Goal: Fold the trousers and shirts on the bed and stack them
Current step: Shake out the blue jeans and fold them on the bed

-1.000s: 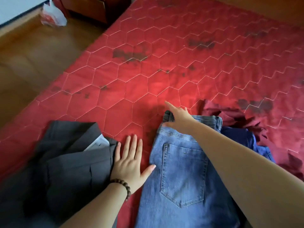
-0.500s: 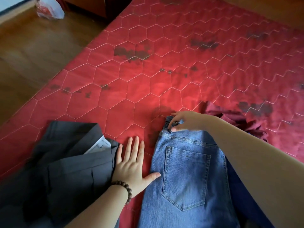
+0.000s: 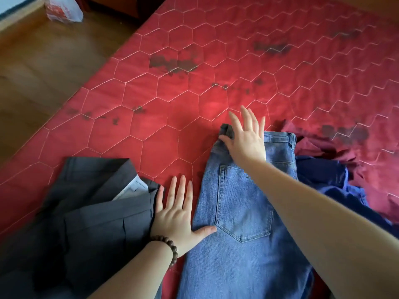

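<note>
Jeans (image 3: pixel 244 212) flat on bed (image 3: pixel 172 130) | right hand (image 3: pixel 246 141) spread on waistband | left hand (image 3: pixel 177 214) spread, thumb touching jeans | grey trousers (image 3: pixel 86 212) left

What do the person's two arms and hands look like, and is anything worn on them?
Both forearms are bare, with no sleeves in view. The left hand has a bracelet of round dark brown beads around the wrist. The right hand shows no ring, watch or bracelet, and its wrist is bare. No gloves are on either hand. The fingernails look short and unpainted.

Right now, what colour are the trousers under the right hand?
Mid-blue denim: the jeans under the right hand, seen best in the head view.
</note>
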